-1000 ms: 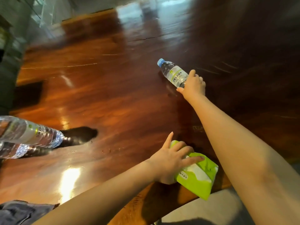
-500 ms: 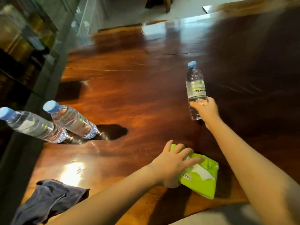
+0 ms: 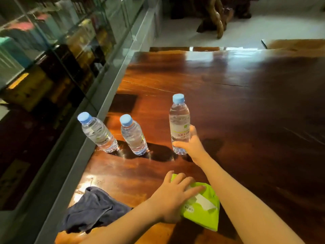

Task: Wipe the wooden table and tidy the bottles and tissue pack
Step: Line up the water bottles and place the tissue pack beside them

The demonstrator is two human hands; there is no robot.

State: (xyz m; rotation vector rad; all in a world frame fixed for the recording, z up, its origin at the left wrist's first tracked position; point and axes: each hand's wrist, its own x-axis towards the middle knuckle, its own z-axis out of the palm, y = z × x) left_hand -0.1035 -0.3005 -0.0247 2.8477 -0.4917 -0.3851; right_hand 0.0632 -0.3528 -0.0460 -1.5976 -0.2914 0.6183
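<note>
Rightward, bare wooden table (image 3: 246,120) beyond bottles (image 3: 132,134).

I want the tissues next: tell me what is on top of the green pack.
The left hand lies flat on the green tissue pack, covering its left part. The white strip shows beside the fingers.

Printed labels, none clearly legible

The water bottle (image 3: 179,124) at centre frame carries a white label with red characters too blurred to read; the green tissue pack (image 3: 202,208) at lower centre bears small dark print, likewise unreadable.
</note>
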